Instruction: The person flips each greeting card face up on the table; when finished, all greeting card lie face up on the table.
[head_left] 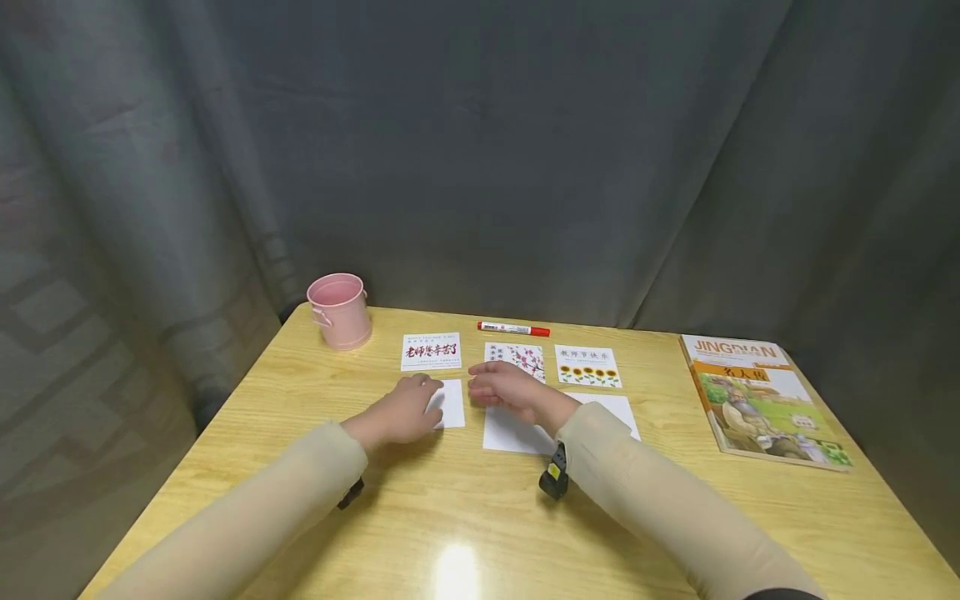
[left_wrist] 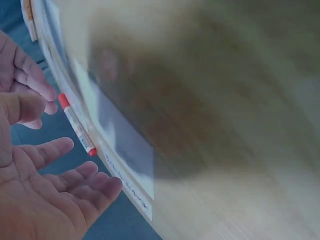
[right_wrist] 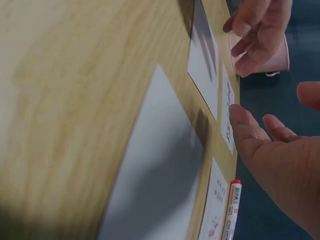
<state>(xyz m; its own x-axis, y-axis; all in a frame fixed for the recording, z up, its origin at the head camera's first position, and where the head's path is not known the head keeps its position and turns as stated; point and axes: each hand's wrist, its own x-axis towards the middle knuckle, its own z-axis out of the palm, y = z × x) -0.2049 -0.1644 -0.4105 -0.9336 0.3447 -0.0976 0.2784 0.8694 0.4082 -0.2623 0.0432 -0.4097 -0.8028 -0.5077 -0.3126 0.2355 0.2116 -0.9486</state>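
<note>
My left hand (head_left: pixel 403 408) hovers over the left part of a small blank white card (head_left: pixel 452 406), fingers relaxed and holding nothing. To its right, my right hand (head_left: pixel 513 390) is above a larger white sheet (head_left: pixel 510 437) and partly covers a card with pink blossoms (head_left: pixel 531 360). In the right wrist view, a gap separates the fingers of my right hand (right_wrist: pixel 280 155) from the table, and nothing is in its grasp. Behind the hands lie a card with red lettering (head_left: pixel 431 353) and a sunflower card (head_left: pixel 588 367).
A red-capped marker (head_left: pixel 513 329) lies behind the cards near the table's back edge. The pink bucket (head_left: pixel 341 312) stands at the back left. A book with an illustrated cover (head_left: pixel 765 408) lies on the right of the wooden table (head_left: pixel 420 542), and a grey curtain (head_left: pixel 480 167) hangs behind.
</note>
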